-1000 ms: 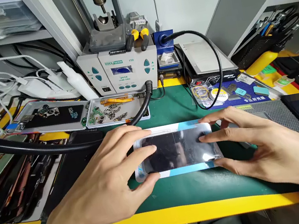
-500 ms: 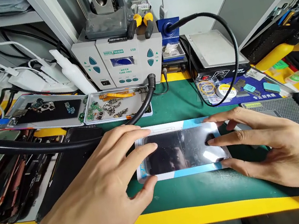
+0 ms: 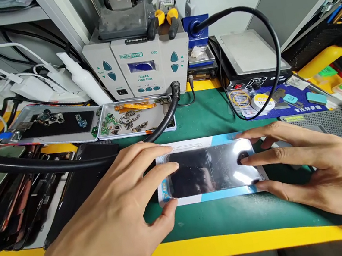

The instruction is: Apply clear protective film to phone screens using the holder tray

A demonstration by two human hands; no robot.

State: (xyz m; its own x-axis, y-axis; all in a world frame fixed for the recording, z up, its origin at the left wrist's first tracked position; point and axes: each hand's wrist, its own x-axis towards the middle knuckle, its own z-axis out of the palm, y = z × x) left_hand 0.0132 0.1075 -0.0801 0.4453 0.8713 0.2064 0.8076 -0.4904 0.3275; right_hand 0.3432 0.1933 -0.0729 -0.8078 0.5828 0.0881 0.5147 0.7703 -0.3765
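A flat white-and-blue phone screen package (image 3: 210, 196) lies in front of me on the green mat. Through its shiny clear face shows a dark glossy panel (image 3: 195, 174) with glare spots at its right end. My left hand (image 3: 127, 201) grips the left end of the package, thumb at the near edge, index fingertip on the face and another finger at the far edge. At the right end my right hand (image 3: 301, 163) holds it likewise, with one fingertip on the face. The package's underside is hidden.
Behind stands a hot-air station (image 3: 144, 69) with a thick black hose (image 3: 49, 166) crossing left. A parts tray (image 3: 138, 129) with small boards sits before it. Phone parts (image 3: 10, 207) are stacked left. At right are a heating plate (image 3: 252, 55) and a perforated metal plate (image 3: 327, 123).
The view has shifted slightly, so the background sits a little further right and higher. Both hands keep their places on the package; the glare on its face has grown.
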